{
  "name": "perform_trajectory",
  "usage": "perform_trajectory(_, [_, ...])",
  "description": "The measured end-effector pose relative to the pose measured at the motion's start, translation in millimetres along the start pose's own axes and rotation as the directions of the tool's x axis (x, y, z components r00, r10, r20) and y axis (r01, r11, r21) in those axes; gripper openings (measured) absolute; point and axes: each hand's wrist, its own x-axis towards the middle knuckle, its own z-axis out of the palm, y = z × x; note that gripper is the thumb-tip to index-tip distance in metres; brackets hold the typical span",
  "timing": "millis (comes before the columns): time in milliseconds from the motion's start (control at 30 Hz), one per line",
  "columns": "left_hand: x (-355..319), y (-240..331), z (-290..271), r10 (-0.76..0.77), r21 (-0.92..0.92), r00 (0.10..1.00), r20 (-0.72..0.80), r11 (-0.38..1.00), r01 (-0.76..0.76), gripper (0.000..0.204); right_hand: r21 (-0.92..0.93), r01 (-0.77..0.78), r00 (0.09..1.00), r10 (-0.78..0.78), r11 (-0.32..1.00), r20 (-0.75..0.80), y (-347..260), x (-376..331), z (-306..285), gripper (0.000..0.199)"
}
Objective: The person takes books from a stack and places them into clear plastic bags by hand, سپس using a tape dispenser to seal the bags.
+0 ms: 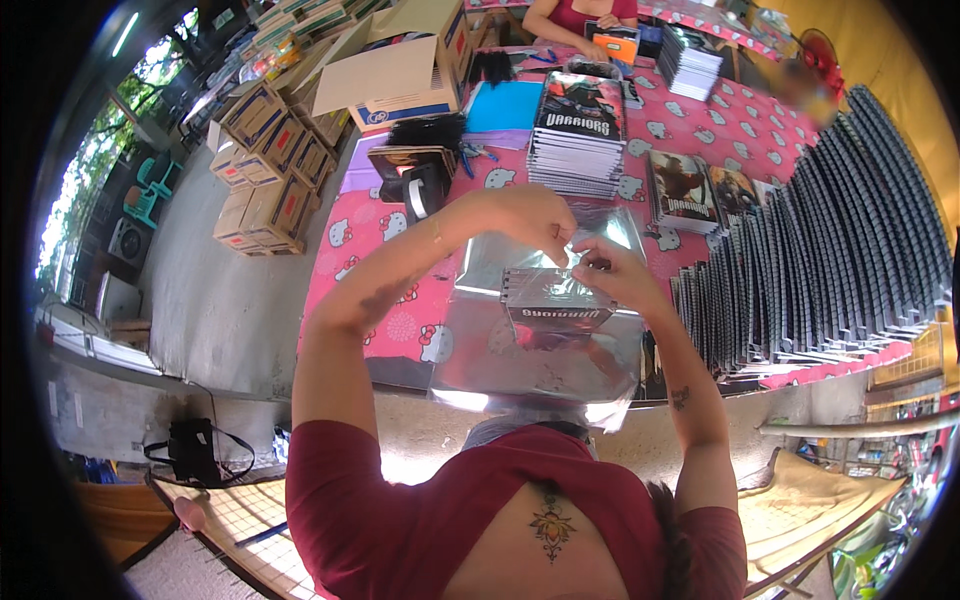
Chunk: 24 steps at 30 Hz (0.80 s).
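In front of me a spiral-bound notebook (560, 290) with a dark picture cover lies on shiny clear plastic film (480, 340), which spreads over the table and past its near edge. My left hand (540, 218) is bent over the notebook's far side with its fingers pinched. My right hand (618, 275) is closed at the notebook's far right corner, its fingertips almost meeting the left ones. A glossy bit of the film shows between the fingertips of both hands. Glare partly hides what exactly they grip.
Beyond stands a tall notebook stack (578, 150); on the right, a long leaning row of spiral notebooks (800, 240) and smaller piles (685, 190). A black tape dispenser (425, 192) and an open carton (405, 85) are at the left. Across the table a person (580, 25) handles an orange item.
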Motion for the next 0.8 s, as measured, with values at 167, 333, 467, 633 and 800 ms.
perform_trajectory(167, [24,-118,113,0.073,-0.57,0.924,0.375,0.804,0.168,0.038,-0.044,0.01,1.0,-0.012,0.999,-0.026,0,1,7,0.04])
perform_trajectory(333, [6,-101,162,-0.011,-0.914,0.954,0.3,0.284,0.29,0.065,-0.166,0.12,0.963,-0.156,0.979,-0.221,20,-4,12,0.053])
perform_trajectory(467, [-109,-60,184,-0.334,-0.958,0.916,-0.222,-0.102,-0.269,0.073,0.2,0.312,0.914,-0.236,0.929,-0.331,53,-54,13,0.07])
perform_trajectory(633, [-93,52,226,-0.734,-0.941,0.624,-0.269,0.061,-0.333,0.072,0.399,0.031,0.978,0.055,0.917,-0.203,66,-30,51,0.065])
perform_trajectory(800, [-163,34,206,-0.926,-0.777,0.168,-0.338,0.174,-0.606,0.06,0.318,0.064,0.998,-0.06,0.946,-0.022,-32,35,88,0.071])
